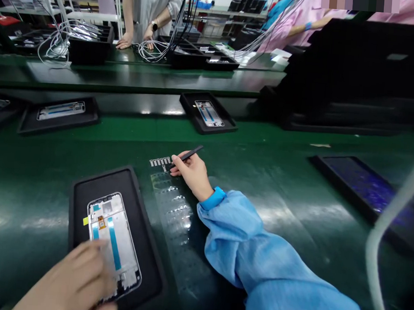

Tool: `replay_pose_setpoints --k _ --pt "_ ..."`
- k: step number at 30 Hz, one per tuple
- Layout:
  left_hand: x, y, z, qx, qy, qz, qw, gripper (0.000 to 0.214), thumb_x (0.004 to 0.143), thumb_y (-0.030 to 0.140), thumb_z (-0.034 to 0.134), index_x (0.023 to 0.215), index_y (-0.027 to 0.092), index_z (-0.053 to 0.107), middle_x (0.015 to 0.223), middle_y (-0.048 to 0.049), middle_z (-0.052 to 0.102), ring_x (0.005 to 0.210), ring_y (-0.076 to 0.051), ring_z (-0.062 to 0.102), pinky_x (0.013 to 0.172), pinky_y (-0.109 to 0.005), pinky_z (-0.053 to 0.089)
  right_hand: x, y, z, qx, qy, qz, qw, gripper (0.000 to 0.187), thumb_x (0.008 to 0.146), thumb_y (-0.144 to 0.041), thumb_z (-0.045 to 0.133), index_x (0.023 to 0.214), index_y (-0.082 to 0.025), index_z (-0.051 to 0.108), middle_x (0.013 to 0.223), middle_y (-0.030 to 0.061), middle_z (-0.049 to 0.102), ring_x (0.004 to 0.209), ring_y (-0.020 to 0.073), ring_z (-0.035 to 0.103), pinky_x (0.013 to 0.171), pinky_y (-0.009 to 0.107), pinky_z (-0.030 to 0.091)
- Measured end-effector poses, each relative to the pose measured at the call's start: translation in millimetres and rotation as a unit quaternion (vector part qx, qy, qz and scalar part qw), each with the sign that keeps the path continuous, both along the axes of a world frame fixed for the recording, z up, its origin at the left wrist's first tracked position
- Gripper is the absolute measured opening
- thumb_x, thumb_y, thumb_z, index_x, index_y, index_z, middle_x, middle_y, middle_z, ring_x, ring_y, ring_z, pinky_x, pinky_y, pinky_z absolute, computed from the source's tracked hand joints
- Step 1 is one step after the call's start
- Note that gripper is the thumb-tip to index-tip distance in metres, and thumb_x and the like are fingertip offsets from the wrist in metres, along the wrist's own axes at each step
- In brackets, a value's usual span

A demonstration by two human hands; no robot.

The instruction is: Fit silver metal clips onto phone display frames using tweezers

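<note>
My right hand [191,173] is closed around black tweezers [193,151], their tips pointing left and down at a small pale tab [164,168]. A short row of similar tabs [159,161] lies just beyond, at the top of a clear plastic sheet [177,219]. My left hand [78,278], smeared by motion, is over the lower left of a silver phone frame [130,244]; whether it touches the frame I cannot tell. Blue strips, an orange flex piece and a yellow tab show on the frame, which lies in a black tray [78,195].
Black trays with phone frames stand farther back, one at centre [186,99] and one at left [25,123]. At right are a stack of black trays [357,80], a tray with purple film [361,184] and a pale curved tube [374,247]. People stand across the bench.
</note>
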State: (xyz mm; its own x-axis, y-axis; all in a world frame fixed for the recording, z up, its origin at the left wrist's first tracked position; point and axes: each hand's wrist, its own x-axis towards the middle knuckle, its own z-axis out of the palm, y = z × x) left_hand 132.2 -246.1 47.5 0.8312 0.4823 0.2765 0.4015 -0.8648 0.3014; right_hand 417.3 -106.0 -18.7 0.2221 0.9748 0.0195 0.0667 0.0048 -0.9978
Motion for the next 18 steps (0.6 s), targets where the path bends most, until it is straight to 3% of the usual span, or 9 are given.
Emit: replay_pose_setpoints --k 2,5,9,13,18 --pt "19.9 26.9 6.9 -0.008 0.054 0.066 0.996 0.022 0.09 0.026 0.045 0.107 0.021 0.057 0.101 -0.0028 0.064 0.098 -0.015 0.058 0.108 -0.039 0.033 -0.5 1.1 -0.3 -0.003 -0.007 0.004 1.0 0.032 0.071 -0.043 0.068 0.081 -0.017 0.051 0.058 -0.003 0.059 0.051 0.0139 0.065 0.044 0.022 0.056" --pt "62.0 79.6 2.6 -0.03 0.146 0.132 0.98 0.039 0.089 0.034 0.045 0.125 0.017 0.049 0.133 -0.0083 0.051 0.125 -0.02 0.043 0.111 -0.044 0.026 0.0 1.8 0.6 -0.006 -0.015 0.01 1.0 0.032 0.072 -0.042 0.068 0.081 -0.016 0.051 0.058 -0.0027 0.059 0.05 0.0134 0.065 0.045 0.021 0.056" --pt "110.4 138.5 -20.7 -0.045 0.169 0.174 0.969 0.049 0.089 0.036 0.045 0.131 0.012 0.042 0.143 -0.0138 0.038 0.134 -0.027 0.031 0.108 -0.056 0.023 1.8 1.6 3.3 -0.016 -0.01 0.032 0.999 0.03 0.071 -0.039 0.07 0.079 -0.017 0.051 0.059 -0.0023 0.06 0.052 0.0139 0.066 0.047 0.022 0.057" --pt "124.8 155.7 -36.1 -0.053 0.175 0.194 0.964 0.043 0.089 0.035 0.043 0.129 0.019 0.046 0.141 -0.0104 0.04 0.132 -0.025 0.035 0.108 -0.057 0.02 0.0 1.2 5.4 -0.028 0.009 0.051 0.998 0.031 0.069 -0.037 0.071 0.08 -0.017 0.051 0.062 -0.0017 0.062 0.057 0.0153 0.068 0.051 0.024 0.059" --pt "120.9 150.6 -35.3 -0.049 0.18 0.203 0.961 0.043 0.089 0.035 0.043 0.129 0.02 0.046 0.142 -0.0081 0.039 0.132 -0.025 0.036 0.109 -0.056 0.019 -2.7 0.5 5.2 -0.027 0.03 0.05 0.998 0.031 0.07 -0.037 0.071 0.081 -0.017 0.051 0.065 -0.0013 0.063 0.056 0.015 0.068 0.051 0.025 0.059"
